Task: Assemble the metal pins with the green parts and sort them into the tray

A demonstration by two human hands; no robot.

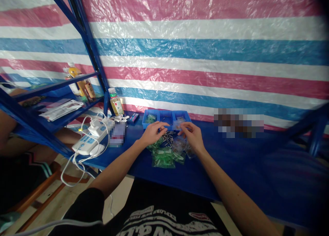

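My left hand (153, 132) hovers in front of the blue bins, index finger stretched out and thumb apart from it; I see nothing held in it. My right hand (194, 136) is opposite, its fingers bent to a pinch; what they hold, if anything, is too small to make out. A pile of small metal pieces, like screws (168, 139), lies between and below the hands. Clear plastic bags (179, 145) lie under my right hand. Nearer to me are small bags with green pieces (163, 158). Three joined blue bins (166, 119) stand behind; the left one holds green pieces (150, 119).
To the left, a white power strip (91, 136) trails cables over the blue table (231, 167). A bottle (116, 102) and a small dark box (133, 118) stand behind it. A blue metal shelf frame (94, 58) rises there; another person's arm (10, 126) shows beyond it.
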